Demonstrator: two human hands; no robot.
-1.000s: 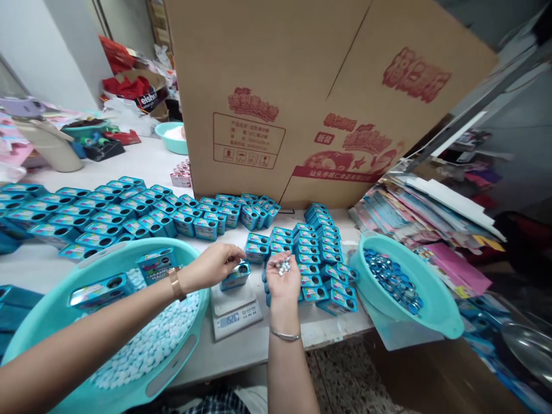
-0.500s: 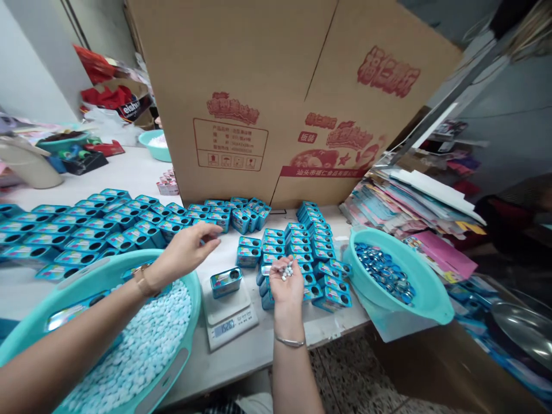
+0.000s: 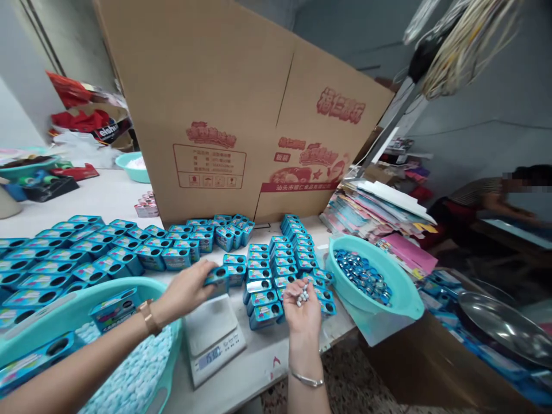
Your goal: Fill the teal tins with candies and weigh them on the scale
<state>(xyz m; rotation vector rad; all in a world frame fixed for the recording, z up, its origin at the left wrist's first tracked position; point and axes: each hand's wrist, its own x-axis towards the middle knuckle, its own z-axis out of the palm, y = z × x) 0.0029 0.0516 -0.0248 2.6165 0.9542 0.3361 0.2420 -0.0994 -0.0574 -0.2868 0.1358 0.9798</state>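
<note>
My left hand (image 3: pixel 192 290) grips a small blue tin (image 3: pixel 219 278) by its side, just above and behind the digital kitchen scale (image 3: pixel 211 328). The scale's plate is bare. My right hand (image 3: pixel 302 313) is cupped palm up, with several small white and pale blue candies (image 3: pixel 303 296) lying in it. Under my left forearm stands a turquoise basin (image 3: pixel 166 368) filled with pale blue and white candies (image 3: pixel 142 368). Two larger-looking blue tins (image 3: pixel 114 310) rest in this basin. Stacked rows of blue tins (image 3: pixel 264 299) stand right behind and beside my right hand.
Many more blue tins (image 3: pixel 56 259) cover the table's left. A second turquoise basin (image 3: pixel 401 307) at the right holds small shiny blue pieces. A large cardboard box (image 3: pixel 215 86) stands behind. Stacked printed sheets (image 3: pixel 383 207) lie right of it. Another person (image 3: pixel 487 195) sits far right.
My left hand has moved down and right and taken hold of the blue tin, which has left the scale plate. My right hand still holds the candies. The view has swung right.
</note>
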